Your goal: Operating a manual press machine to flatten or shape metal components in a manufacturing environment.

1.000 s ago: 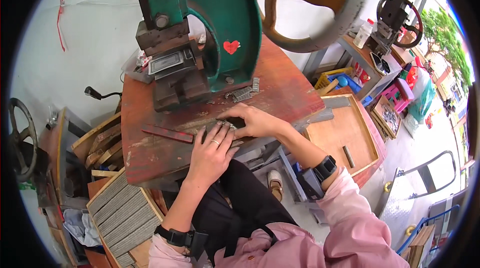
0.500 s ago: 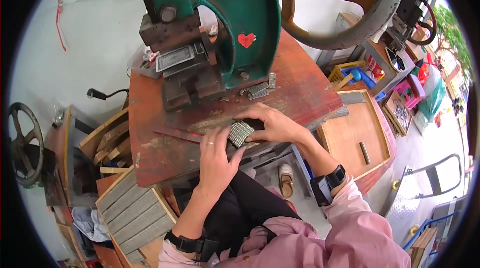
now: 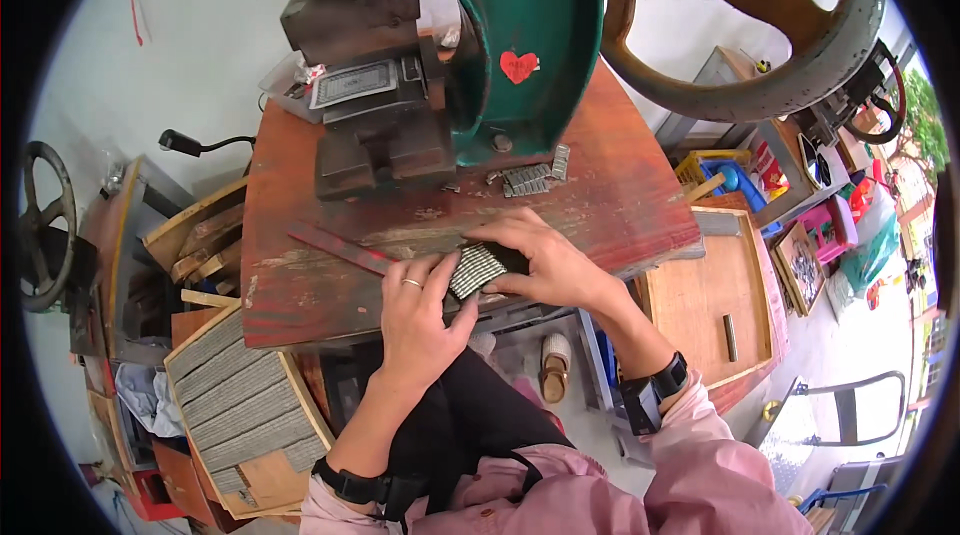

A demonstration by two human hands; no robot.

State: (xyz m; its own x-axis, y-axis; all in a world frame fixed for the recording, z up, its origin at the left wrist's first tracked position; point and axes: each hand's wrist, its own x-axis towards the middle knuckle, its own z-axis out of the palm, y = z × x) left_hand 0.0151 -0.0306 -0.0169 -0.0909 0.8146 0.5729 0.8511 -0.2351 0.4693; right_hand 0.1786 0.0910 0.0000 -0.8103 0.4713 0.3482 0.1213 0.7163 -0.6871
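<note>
Between my two hands, at the near edge of a worn red-brown wooden bench (image 3: 600,190), sits a compact block of small silvery metal strips (image 3: 476,270) stacked in rows. My left hand (image 3: 425,320), with a ring on it, closes on the block's left and near side. Fingers and thumb of my right hand (image 3: 548,260) grip it from the right; a dark gap shows under that palm. A flat red bar (image 3: 335,247) lies just left of my left hand. Beyond the hands, several loose metal pieces (image 3: 527,179) lie by the press base.
A green hand press (image 3: 520,5) with a big wheel (image 3: 735,105) stands at the bench's back. At lower left, a wooden tray (image 3: 320,400) holds rows of grey strips. To the right, another wooden tray (image 3: 690,310) holds a short metal rod (image 3: 730,337).
The whole view has shifted, so the press and bench appear farther right or higher. Both hands stay around the metal block, and its striped face is turned slightly differently.
</note>
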